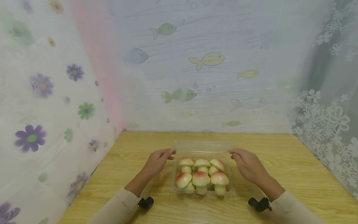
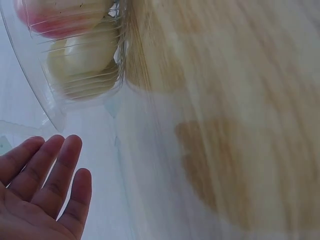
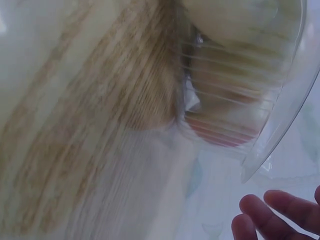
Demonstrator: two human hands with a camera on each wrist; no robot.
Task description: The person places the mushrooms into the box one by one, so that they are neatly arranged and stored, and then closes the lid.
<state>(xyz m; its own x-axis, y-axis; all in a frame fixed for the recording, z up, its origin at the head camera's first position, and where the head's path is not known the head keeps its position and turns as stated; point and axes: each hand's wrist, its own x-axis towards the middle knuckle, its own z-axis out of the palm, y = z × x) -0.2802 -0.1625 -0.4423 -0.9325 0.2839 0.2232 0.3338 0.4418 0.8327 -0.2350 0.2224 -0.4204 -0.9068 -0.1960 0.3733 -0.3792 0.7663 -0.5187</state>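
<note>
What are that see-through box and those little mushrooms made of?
The box looks like thin clear glossy plastic: you see through its ribbed walls. The mushrooms look smooth and matte, perhaps steamed dough or foam; I cannot tell which.

head view overhead, wrists near container (image 1: 202, 169)

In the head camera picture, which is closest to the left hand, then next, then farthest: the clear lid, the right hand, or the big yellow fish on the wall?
1. The clear lid: right at the left hand fingers, standing up behind the mushrooms.
2. The right hand: across the box, on the lid's other side.
3. The big yellow fish: high up on the back wall.
</note>
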